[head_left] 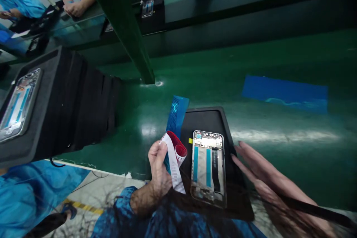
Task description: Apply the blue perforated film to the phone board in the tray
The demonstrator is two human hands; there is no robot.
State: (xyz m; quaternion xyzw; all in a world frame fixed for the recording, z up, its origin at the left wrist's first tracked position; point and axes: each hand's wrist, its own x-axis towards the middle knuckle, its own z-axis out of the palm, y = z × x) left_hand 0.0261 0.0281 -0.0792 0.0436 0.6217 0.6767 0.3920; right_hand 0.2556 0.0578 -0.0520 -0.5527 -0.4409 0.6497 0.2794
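My left hand (159,167) pinches a peeled strip of white-and-red film (173,158), and a perforated blue film strip (175,119) rises from the same grip. Just right of that hand, a phone's metal mid-frame (208,168) lies face up on a black tray (208,122). It has blue strips down its middle and a circuit board at its far end. A small yellow tab (190,141) shows by the frame's upper left corner. My right hand (264,171) is blurred, with its fingers apart at the tray's right edge, holding nothing.
A second phone frame (19,104) lies on a dark tray at the left beside stacked black foam (86,104). A green post (122,18) stands ahead on the green bench. A co-worker's blue sleeve (28,197) is at lower left, and another person's hand (74,8) is at upper left.
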